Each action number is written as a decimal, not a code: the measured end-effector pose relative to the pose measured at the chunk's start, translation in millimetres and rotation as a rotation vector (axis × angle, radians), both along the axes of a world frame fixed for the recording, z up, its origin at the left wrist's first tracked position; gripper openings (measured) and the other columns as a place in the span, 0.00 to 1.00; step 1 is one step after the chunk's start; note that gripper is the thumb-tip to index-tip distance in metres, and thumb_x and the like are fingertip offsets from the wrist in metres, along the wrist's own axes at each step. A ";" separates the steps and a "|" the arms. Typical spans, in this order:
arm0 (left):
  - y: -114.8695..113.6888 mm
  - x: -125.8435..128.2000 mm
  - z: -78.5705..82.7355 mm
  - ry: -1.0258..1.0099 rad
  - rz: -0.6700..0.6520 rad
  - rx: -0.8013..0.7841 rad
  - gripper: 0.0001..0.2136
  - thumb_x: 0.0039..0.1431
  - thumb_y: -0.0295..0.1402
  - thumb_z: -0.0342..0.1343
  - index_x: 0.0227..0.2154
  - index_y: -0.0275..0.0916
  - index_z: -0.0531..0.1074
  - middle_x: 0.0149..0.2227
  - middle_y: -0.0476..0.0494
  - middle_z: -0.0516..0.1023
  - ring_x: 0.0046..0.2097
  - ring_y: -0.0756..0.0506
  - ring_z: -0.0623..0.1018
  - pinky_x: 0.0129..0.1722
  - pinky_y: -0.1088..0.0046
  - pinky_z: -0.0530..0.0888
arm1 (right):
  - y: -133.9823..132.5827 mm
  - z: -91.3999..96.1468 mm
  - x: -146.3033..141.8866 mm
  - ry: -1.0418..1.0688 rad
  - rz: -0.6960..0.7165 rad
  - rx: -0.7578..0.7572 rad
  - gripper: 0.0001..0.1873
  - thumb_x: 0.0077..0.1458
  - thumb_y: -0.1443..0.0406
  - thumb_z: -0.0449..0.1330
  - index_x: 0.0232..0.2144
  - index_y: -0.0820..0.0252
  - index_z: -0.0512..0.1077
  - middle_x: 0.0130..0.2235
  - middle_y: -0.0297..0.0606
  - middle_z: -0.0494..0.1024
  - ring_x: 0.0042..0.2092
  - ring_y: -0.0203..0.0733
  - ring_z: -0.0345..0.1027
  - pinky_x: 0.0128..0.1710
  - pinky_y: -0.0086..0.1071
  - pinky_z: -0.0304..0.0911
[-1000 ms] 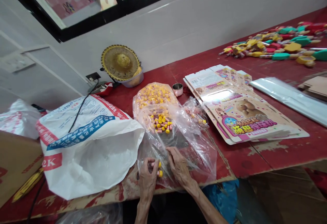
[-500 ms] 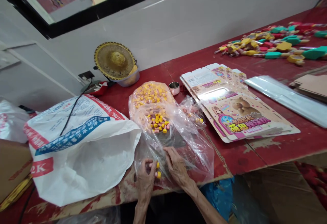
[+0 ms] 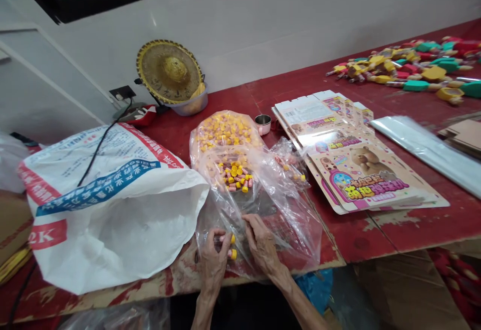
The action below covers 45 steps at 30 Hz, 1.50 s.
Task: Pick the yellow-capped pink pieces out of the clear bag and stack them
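Note:
At the near table edge, my left hand (image 3: 213, 260) is closed around a few small pink tubes with yellow caps (image 3: 232, 254); fingers hide part of them. My right hand (image 3: 264, 250) is just beside it, with bent fingertips pinching the clear plastic bag (image 3: 285, 219). The bag lies flat with its mouth toward me. Deeper inside it is a heap of the same yellow-capped tubes (image 3: 237, 175), with many more farther back under the film.
A white woven sack (image 3: 124, 239) gapes on the left. Printed bear cards (image 3: 372, 169) are stacked at right, beside clear plastic sleeves (image 3: 424, 149). A small metal cup (image 3: 263, 124), a straw hat (image 3: 171, 71) in a tub and colourful toy pieces (image 3: 417, 71) stand farther back.
The view has shifted slightly, with the wall window sliding up out of sight. Both hands keep almost the same place and hold on the tubes and the bag.

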<state>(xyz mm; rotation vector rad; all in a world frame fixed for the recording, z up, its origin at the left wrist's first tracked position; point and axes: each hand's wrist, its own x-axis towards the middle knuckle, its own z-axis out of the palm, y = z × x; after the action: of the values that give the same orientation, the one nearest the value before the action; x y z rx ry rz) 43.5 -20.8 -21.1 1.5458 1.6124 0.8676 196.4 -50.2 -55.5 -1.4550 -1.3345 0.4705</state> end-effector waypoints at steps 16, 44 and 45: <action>-0.4 4.8 1.5 -0.046 0.024 -0.007 0.24 0.53 0.61 0.60 0.30 0.42 0.73 0.26 0.47 0.77 0.24 0.46 0.77 0.26 0.68 0.78 | -0.4 0.9 1.2 0.002 0.007 -0.008 0.17 0.68 0.72 0.49 0.50 0.55 0.74 0.45 0.41 0.80 0.46 0.43 0.78 0.46 0.34 0.73; -3.3 4.5 -3.2 -0.033 0.046 0.126 0.22 0.55 0.58 0.61 0.30 0.41 0.74 0.29 0.44 0.78 0.30 0.44 0.79 0.28 0.68 0.78 | -0.4 -1.0 -0.5 -0.040 -0.008 0.021 0.18 0.68 0.72 0.49 0.51 0.56 0.74 0.44 0.41 0.80 0.46 0.44 0.77 0.45 0.34 0.73; -3.3 4.1 -4.7 -0.030 0.048 0.136 0.22 0.55 0.58 0.61 0.30 0.41 0.74 0.29 0.44 0.78 0.30 0.44 0.79 0.28 0.68 0.78 | -0.3 -1.3 -0.6 -0.046 -0.009 0.022 0.18 0.68 0.72 0.49 0.51 0.56 0.74 0.44 0.41 0.80 0.45 0.44 0.77 0.44 0.34 0.73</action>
<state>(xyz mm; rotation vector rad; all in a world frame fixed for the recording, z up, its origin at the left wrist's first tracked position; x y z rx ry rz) 47.6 -24.1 -25.8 1.5840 1.6030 1.0410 195.8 -50.5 -56.8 -1.4604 -1.3651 0.4179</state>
